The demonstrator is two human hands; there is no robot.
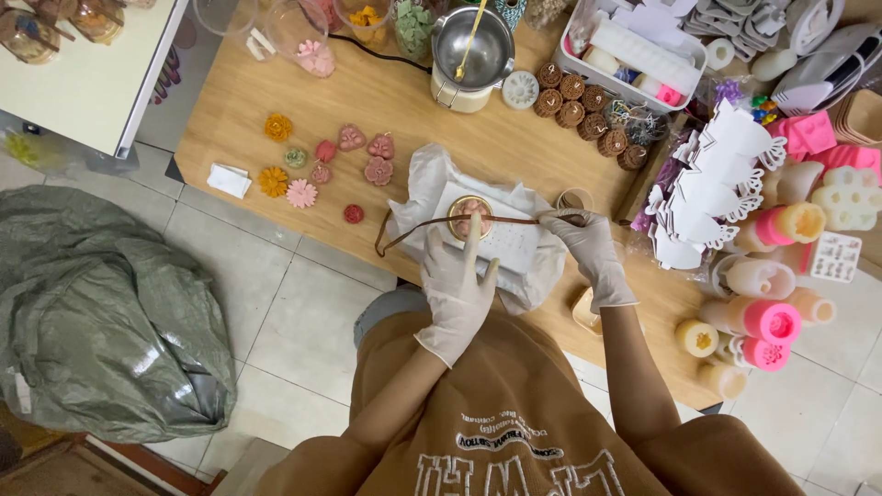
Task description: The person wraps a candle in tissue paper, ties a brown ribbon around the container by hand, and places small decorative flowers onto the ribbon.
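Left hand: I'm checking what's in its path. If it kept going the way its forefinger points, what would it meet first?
The left hand already has its forefinger on the small round tin; beyond that, probably the metal pot, though depth is unclear.

The left index finger (471, 241) covers part of the round tin (469, 217), so the pink piece inside shows only partly. The right hand (588, 253) hides where the brown ribbon (432, 224) ends. The white box (514, 241) lies mostly under both hands. Jars (358, 18) along the top are cut off by the edge, and the far-right items on the surface (404, 101) run out of view.
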